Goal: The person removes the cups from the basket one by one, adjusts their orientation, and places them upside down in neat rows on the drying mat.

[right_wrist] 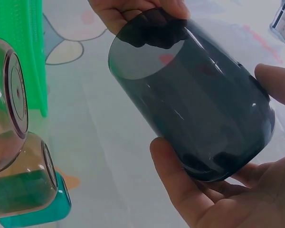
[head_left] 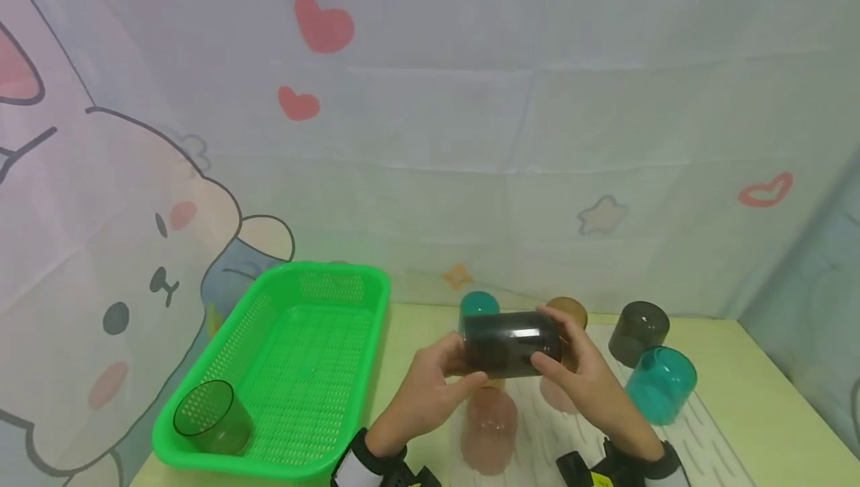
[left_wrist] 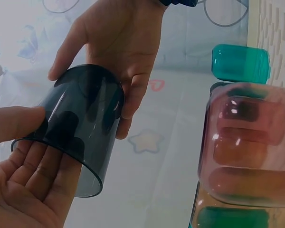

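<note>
A dark grey see-through cup (head_left: 512, 345) lies sideways in the air between both hands. At its open end, my left hand (head_left: 430, 390) pinches the rim, with the thumb outside and fingers reaching inside, as the left wrist view shows. My right hand (head_left: 594, 382) grips the closed base, thumb on one side and fingers on the other. Below the held cup stands a pink cup (head_left: 489, 431), and another pink cup (head_left: 558, 395) is partly hidden by the right hand. Behind are a teal cup (head_left: 478, 303) and an amber cup (head_left: 567, 309), both partly covered.
On the left sits a green plastic basket (head_left: 379, 337) with one see-through cup (head_left: 215, 420) leaning in its near corner. A dark grey cup (head_left: 640, 334) and a teal cup (head_left: 661, 386) stand on the right, by a white ribbed mat (head_left: 712, 442). A printed cloth (head_left: 430, 128) hangs behind.
</note>
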`<action>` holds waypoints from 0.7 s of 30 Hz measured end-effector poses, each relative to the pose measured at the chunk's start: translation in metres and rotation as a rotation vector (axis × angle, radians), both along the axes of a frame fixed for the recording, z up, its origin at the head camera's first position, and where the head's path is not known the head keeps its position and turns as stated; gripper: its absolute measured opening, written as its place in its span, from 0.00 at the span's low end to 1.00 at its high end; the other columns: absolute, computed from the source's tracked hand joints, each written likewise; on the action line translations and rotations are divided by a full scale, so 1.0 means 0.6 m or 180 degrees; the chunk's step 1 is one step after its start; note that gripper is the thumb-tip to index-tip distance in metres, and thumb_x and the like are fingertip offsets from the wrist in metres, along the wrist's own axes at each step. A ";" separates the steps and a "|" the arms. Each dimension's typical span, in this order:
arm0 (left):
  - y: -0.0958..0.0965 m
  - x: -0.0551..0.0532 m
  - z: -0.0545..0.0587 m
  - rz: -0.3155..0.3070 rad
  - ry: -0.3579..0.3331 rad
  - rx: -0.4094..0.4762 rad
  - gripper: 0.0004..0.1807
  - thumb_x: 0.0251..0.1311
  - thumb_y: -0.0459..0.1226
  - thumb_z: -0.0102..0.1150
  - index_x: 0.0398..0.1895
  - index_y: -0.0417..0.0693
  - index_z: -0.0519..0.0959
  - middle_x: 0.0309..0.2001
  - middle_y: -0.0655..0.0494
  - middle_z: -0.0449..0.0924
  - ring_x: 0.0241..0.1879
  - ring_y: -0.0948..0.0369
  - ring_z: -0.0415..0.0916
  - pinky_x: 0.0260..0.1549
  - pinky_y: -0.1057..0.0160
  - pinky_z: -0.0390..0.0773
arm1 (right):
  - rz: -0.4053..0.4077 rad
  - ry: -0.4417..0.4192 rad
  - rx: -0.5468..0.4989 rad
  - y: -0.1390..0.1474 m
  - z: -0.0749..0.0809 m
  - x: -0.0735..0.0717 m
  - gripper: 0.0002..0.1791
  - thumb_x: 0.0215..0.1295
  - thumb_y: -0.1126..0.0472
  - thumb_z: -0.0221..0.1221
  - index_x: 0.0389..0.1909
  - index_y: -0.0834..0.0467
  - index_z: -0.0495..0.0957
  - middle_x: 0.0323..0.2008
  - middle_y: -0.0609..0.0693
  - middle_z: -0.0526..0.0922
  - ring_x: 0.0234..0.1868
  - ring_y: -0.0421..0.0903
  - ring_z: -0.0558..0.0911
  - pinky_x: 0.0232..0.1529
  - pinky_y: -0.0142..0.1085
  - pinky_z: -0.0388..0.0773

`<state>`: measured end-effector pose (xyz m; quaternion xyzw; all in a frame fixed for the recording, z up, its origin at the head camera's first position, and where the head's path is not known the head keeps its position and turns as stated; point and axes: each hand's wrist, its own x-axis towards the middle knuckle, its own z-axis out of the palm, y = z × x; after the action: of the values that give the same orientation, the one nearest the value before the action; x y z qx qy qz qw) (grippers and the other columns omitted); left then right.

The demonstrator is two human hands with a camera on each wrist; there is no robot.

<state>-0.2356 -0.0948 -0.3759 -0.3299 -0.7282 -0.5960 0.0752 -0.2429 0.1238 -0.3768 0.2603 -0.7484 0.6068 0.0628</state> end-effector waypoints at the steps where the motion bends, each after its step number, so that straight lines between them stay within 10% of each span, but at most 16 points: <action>1: 0.000 0.005 0.005 -0.0003 -0.0006 -0.0008 0.09 0.51 0.27 0.57 0.37 0.36 0.72 0.36 0.45 0.79 0.36 0.56 0.77 0.37 0.63 0.74 | -0.0020 -0.0018 -0.0011 -0.001 -0.001 0.000 0.28 0.61 0.67 0.50 0.61 0.52 0.54 0.53 0.57 0.61 0.51 0.53 0.69 0.44 0.33 0.71; 15: -0.007 0.015 0.018 0.0045 0.0048 -0.0066 0.10 0.51 0.28 0.57 0.39 0.37 0.73 0.37 0.47 0.78 0.38 0.58 0.76 0.39 0.61 0.73 | -0.0083 0.0162 -0.0023 -0.002 0.001 0.000 0.28 0.59 0.69 0.52 0.61 0.55 0.56 0.52 0.58 0.64 0.49 0.48 0.71 0.42 0.32 0.72; 21: -0.026 -0.007 -0.001 0.0300 0.0353 -0.0993 0.19 0.57 0.47 0.53 0.49 0.49 0.71 0.45 0.59 0.74 0.47 0.65 0.70 0.45 0.62 0.69 | -0.0314 0.0262 0.0096 0.011 -0.001 -0.003 0.29 0.59 0.69 0.53 0.61 0.55 0.56 0.53 0.58 0.64 0.49 0.41 0.70 0.43 0.30 0.71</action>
<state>-0.2397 -0.1106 -0.3764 -0.3355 -0.8213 -0.4525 0.0910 -0.2444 0.1301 -0.3773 0.2487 -0.7661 0.5805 0.1194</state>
